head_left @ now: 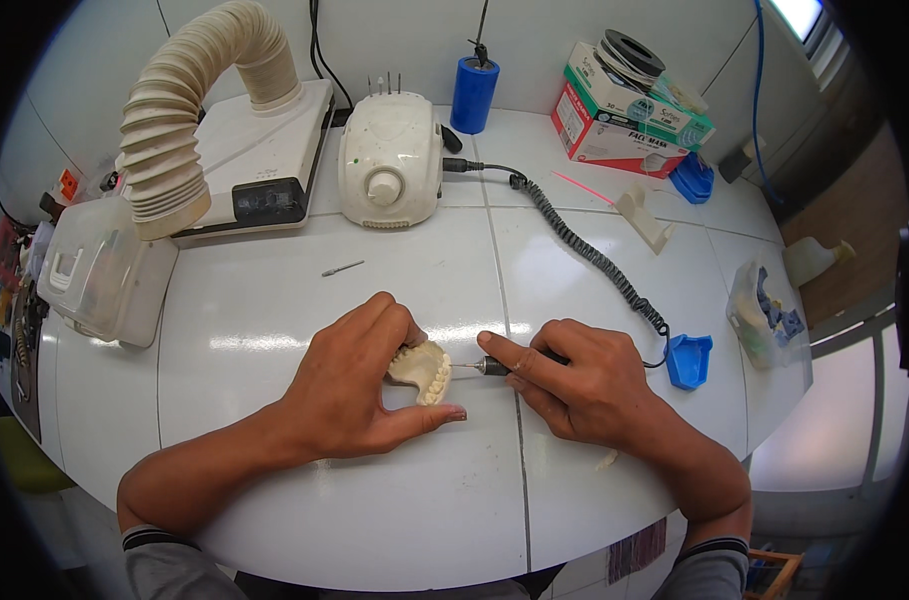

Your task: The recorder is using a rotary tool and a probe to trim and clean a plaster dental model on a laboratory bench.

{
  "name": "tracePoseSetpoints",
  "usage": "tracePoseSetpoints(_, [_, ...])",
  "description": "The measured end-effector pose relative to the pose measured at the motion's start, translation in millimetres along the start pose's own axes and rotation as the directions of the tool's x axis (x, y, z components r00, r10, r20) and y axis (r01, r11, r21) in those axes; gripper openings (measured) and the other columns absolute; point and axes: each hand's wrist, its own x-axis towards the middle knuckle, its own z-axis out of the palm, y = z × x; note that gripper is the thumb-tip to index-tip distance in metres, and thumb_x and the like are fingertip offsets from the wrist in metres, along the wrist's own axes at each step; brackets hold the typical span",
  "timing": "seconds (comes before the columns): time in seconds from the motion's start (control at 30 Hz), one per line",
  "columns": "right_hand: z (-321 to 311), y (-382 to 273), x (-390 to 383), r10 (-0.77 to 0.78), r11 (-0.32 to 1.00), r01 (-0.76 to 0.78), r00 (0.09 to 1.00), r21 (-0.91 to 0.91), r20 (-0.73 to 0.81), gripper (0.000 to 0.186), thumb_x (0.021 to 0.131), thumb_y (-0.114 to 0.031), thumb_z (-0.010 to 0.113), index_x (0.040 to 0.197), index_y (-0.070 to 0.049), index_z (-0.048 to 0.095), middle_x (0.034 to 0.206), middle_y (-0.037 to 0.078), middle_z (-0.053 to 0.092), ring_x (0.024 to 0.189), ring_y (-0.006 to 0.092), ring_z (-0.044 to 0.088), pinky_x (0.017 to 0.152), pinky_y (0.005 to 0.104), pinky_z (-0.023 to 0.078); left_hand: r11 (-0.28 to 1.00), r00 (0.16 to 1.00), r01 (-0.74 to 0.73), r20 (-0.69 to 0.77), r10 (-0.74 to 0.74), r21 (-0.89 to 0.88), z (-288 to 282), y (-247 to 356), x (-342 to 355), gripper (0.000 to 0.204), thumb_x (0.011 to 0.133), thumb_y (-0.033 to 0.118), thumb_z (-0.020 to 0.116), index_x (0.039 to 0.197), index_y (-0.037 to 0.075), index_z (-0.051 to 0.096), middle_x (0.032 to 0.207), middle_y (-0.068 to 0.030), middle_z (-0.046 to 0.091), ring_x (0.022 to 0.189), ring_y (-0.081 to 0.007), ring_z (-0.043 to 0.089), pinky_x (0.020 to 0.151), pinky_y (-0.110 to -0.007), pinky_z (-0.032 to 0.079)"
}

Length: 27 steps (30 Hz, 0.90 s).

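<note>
My left hand (349, 375) grips a cream plaster dental model (421, 372), its row of teeth facing right and its thumb side nearest me. Closed around a black rotary handpiece (494, 367), my right hand (584, 385) points a thin metal bur (466, 365) at the teeth. The bur's tip is at the outer side of the tooth row; whether it touches cannot be made out. From behind the right hand, a coiled black cord (594, 255) runs back to the white control unit (389, 165) with its round dial. A loose bur (343, 268) lies on the white tiled table (304, 490).
At the back left stands a dust extractor with a ribbed hose (169, 130), beside a clear lidded box (104, 265). A blue cylinder (474, 95) and stacked cartons (624, 120) line the wall. To the right are a blue mould (688, 361) and a clear tub (764, 315).
</note>
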Motion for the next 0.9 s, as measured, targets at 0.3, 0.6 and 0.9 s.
tracePoseSetpoints(0.3, [-1.4,-0.6,0.7,-0.006,1.0,0.006,1.0,0.0,0.011,0.053,0.09,-0.021,0.087,0.142,-0.021,0.076,0.079,-0.001,0.057,0.066,0.0146,0.059,0.051,0.032,0.045,1.0,1.0,-0.001,-0.003,0.001,0.006,0.6,0.2,0.5,0.065,0.082,0.051,0.097,0.101,0.0,0.059,0.095,-0.0141,0.057,0.078,-0.0297,0.061,0.065,-0.043,0.05])
tracePoseSetpoints(0.6, [-1.6,-0.5,0.5,-0.012,1.0,0.012,1.0,-0.012,0.015,0.054,0.09,-0.022,0.087,0.143,-0.022,0.076,0.08,-0.001,0.058,0.068,0.0146,0.061,0.052,0.032,0.045,1.0,1.0,0.008,0.004,-0.009,0.029,-0.2,0.8,0.0,0.067,0.077,0.047,0.101,0.105,0.0,0.062,0.096,-0.0138,0.059,0.08,-0.0287,0.063,0.067,-0.04,0.052])
tracePoseSetpoints(0.9, [-2.6,-0.6,0.7,-0.005,1.0,0.005,1.0,-0.014,0.023,0.053,0.09,-0.022,0.087,0.142,-0.022,0.076,0.081,-0.001,0.059,0.068,0.0144,0.061,0.052,0.0318,0.046,0.999,1.0,0.021,0.016,-0.021,0.03,-0.8,1.1,0.1,0.068,0.077,0.048,0.101,0.105,-0.001,0.062,0.097,-0.0137,0.058,0.08,-0.028,0.063,0.068,-0.039,0.053])
